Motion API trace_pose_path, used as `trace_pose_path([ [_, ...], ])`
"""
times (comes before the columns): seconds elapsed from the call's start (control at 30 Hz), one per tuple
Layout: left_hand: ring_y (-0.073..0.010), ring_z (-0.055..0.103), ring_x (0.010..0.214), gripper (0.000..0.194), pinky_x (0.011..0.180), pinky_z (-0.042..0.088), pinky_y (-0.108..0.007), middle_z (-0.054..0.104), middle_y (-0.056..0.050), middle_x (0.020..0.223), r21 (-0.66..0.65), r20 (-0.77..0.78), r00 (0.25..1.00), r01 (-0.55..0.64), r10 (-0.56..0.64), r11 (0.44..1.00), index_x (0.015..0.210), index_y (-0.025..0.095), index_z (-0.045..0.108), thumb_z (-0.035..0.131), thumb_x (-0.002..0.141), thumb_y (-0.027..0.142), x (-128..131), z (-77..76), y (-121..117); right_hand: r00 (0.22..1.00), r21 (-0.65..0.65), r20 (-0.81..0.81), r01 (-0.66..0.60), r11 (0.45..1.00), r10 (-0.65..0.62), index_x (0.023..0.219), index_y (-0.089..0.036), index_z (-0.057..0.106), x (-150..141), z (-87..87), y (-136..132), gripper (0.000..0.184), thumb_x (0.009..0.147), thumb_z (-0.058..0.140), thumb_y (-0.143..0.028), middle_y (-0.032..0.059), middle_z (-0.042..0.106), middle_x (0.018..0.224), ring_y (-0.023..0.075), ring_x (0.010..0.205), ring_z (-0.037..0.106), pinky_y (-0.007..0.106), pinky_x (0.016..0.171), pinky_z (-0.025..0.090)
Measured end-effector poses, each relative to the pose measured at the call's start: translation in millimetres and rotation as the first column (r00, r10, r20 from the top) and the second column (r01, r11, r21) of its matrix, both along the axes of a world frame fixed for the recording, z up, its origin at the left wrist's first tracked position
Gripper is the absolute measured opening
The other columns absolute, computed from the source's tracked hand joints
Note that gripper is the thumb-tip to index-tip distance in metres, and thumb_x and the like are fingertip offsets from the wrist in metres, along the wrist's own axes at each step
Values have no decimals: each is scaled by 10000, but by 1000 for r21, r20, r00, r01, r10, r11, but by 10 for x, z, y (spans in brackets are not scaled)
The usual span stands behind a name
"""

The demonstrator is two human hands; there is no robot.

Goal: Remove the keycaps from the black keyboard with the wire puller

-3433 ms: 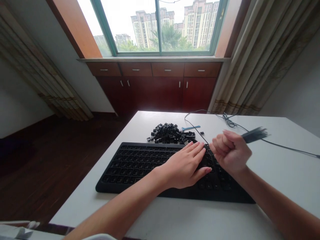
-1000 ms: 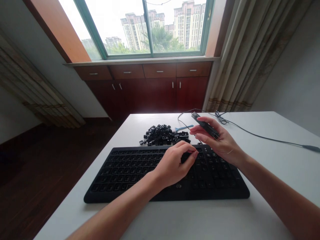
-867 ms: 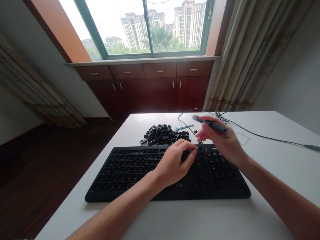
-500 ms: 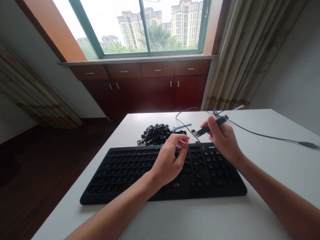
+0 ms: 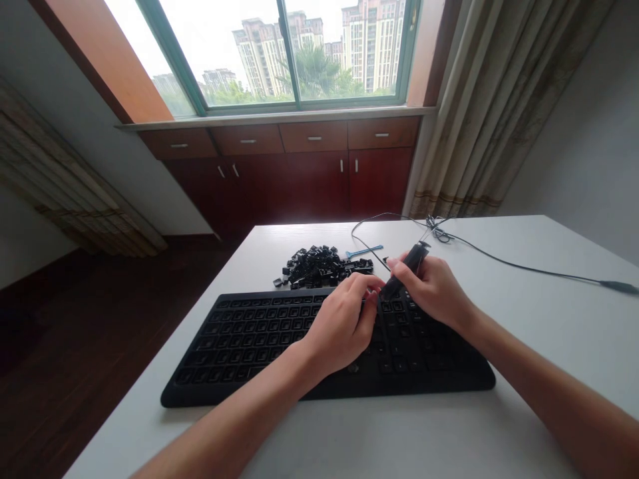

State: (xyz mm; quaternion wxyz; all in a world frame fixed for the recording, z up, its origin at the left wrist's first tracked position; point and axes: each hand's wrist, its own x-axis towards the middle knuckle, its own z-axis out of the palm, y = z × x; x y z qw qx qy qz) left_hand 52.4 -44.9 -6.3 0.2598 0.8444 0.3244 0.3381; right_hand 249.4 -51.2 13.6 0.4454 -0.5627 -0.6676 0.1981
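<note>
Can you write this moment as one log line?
left hand: over keyboard | right hand: gripping black tool, tip toward keyboard | beyond keyboard: key pile, blue tool

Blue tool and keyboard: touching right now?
Apart. The head view shows the blue tool lying beyond the far edge of the keyboard, with loose black keycaps and some white tabletop between them.

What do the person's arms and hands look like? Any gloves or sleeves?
The left forearm and right forearm are bare, with no sleeves in view. The left hand and right hand wear no gloves. No watch or bracelet shows either.
</note>
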Motion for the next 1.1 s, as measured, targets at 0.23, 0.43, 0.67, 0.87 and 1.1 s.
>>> trace_pose_path([
  [0.23, -241, 617, 1087, 228, 976, 493, -394, 653, -92, 1163, -1, 11, 1000, -13, 13, 1000, 1218, 198, 574, 431, 1039, 192, -1, 11, -4, 992, 52, -86, -88, 995, 92, 819, -178, 730, 61, 112, -48, 279, 905, 693, -440, -8, 556, 594, 134, 524, 437, 269, 494, 331],
  [0.43, -231, 614, 1094, 237, 994, 485, -393, 652, -77, 1185, -14, 8, 1000, -17, 17, 1000, 1226, 210, 602, 483, 1056, 326, -4, 31, 1, 999, 48, -10, -37, 998, 38, 844, -177, 740, -16, 62, -65, 317, 926, 668, -474, 18, 639, 649, 143, 548, 484, 284, 525, 364],
  [0.67, -229, 616, 983, 132, 889, 491, -377, 664, -68, 1042, 22, -4, 999, -49, 49, 999, 1071, 184, 618, 576, 999, 286, 2, -10, 31, 988, -20, -95, -127, 992, 125, 876, -193, 715, -84, -7, -100, 266, 888, 727, -458, 6, 615, 674, 144, 570, 489, 276, 516, 384],
  [0.87, -212, 609, 934, 128, 845, 477, -352, 659, -57, 993, -19, 39, 998, -43, 44, 999, 1018, 182, 614, 579, 1001, 304, -6, 9, 22, 967, -3, -86, -239, 971, 238, 1069, -203, 669, -76, -33, -91, 244, 908, 719, -378, -2, 645, 747, 151, 610, 560, 271, 559, 465],
  [1.1, -199, 620, 995, 258, 916, 459, -346, 674, -50, 1052, -90, 38, 999, 3, 1, 996, 1080, 197, 641, 415, 1085, 321, -3, 71, -5, 988, 14, -25, -154, 988, 154, 882, -171, 640, -13, -110, -81, 255, 963, 615, -412, 0, 588, 669, 142, 580, 517, 280, 548, 427],
])
